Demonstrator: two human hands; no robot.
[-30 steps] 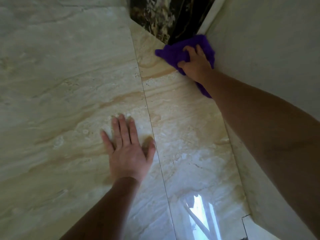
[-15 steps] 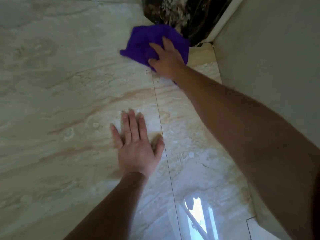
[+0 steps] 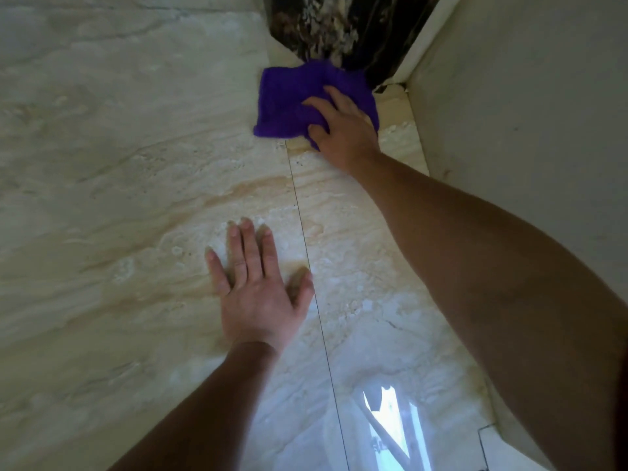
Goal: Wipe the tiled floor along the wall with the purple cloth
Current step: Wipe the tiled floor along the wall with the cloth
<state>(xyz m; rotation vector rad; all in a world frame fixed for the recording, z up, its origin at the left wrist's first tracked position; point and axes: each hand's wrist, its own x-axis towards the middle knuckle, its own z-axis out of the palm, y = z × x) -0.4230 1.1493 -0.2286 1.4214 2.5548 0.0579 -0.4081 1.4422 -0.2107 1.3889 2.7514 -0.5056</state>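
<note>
The purple cloth (image 3: 289, 103) lies crumpled on the glossy beige tiled floor (image 3: 119, 164), near the far corner where the wall (image 3: 526, 113) meets a dark marble strip. My right hand (image 3: 343, 130) presses on the cloth's right half, fingers bent over it, arm stretched along the wall. My left hand (image 3: 255, 294) rests flat on the tile, fingers spread, just left of a grout line (image 3: 306, 249), holding nothing.
A dark veined marble threshold (image 3: 339, 25) crosses the top, beside a white frame edge (image 3: 421, 39). The wall's baseboard (image 3: 421, 137) runs down the right side. A bright window reflection (image 3: 390, 430) shines on the tile near the bottom.
My right hand swept the cloth leftwards away from the wall corner, then a little back towards it. The left hand stayed planted on the tile.
</note>
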